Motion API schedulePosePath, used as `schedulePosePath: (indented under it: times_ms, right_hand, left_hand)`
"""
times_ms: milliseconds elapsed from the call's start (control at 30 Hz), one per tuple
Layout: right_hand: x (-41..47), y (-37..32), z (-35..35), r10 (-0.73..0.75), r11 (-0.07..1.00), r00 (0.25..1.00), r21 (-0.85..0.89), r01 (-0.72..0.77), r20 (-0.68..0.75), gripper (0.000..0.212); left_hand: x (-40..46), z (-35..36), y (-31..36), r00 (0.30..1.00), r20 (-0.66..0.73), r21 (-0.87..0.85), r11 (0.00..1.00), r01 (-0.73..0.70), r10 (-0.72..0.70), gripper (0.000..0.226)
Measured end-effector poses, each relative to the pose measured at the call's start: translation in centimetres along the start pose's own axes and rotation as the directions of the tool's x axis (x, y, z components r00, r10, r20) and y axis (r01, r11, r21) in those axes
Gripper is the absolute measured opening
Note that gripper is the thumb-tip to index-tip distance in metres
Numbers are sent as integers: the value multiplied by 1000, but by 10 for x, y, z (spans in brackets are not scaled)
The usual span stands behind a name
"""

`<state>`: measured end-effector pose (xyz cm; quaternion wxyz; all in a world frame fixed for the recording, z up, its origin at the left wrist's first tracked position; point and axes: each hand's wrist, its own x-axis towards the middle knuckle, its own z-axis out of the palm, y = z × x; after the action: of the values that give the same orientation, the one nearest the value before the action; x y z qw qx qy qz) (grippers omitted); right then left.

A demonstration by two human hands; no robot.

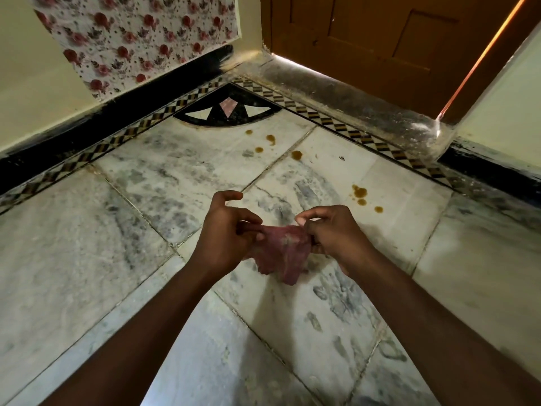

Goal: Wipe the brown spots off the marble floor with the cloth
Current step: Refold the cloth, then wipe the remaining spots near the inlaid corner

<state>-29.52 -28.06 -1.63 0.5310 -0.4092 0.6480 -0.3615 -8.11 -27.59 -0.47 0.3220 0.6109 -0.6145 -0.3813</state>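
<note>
A small reddish-pink cloth (282, 250) hangs above the marble floor (123, 244), stretched between both hands. My left hand (225, 232) pinches its left edge, the index finger raised free. My right hand (330, 232) pinches its right edge. Brown spots lie on the floor beyond the hands: a cluster (360, 194) just right of and past my right hand, and several smaller spots (270, 139) farther off near the corner, one of them (296, 154) on a tile joint.
The floor meets two walls at a corner with a black inlay (227, 112) and a checkered border (336, 124). A floral curtain (137, 39) hangs at the left wall. A raised threshold (351, 95) and a wooden door (380, 39) stand behind.
</note>
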Motion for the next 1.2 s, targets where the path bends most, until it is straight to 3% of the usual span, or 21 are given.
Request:
schedulePosePath:
  times_ms: [67, 167, 300, 433, 633, 767, 933, 1000, 1200]
  right_hand:
    - [-3, -1, -2, -8, 999, 996, 47, 4, 85, 23]
    - [-3, 2, -7, -82, 996, 988, -29, 87, 133, 35]
    - [11, 9, -8, -147, 962, 989, -229, 149, 27, 13]
    - [19, 0, -15, -220, 879, 972, -414, 236, 87, 7]
    - [45, -34, -14, -418, 813, 904, -406, 416, 89, 2]
    - [60, -56, -11, -575, 714, 815, -444, 541, 70, 15]
    - [77, -14, -12, -415, 648, 878, -600, 469, 238, 23]
    - [88, 17, -1, -424, 600, 860, -623, 502, 285, 19]
    - [122, 87, 65, -420, 352, 812, -752, 557, 405, 62]
  left_hand:
    - [2, 1, 4, 999, -10, -32, 999, -31, 31, 49]
    - [7, -2, 4, 997, -11, 23, 997, -72, 73, 38]
    - [11, -3, 0, 993, 51, 190, 975, -113, 105, 16]
    - [13, -1, -3, 984, 88, 248, 953, -175, 158, 8]
    - [45, -13, -3, 973, -66, 285, 938, -196, 223, 11]
    - [56, -13, 0, 922, -181, 289, 915, -282, 341, 16]
    - [50, 11, -69, 972, -24, 366, 907, -210, 235, 25]
    - [42, 19, -101, 990, -9, 353, 926, -132, 144, 34]
    - [37, 27, -162, 991, -99, 561, 827, -22, 93, 53]
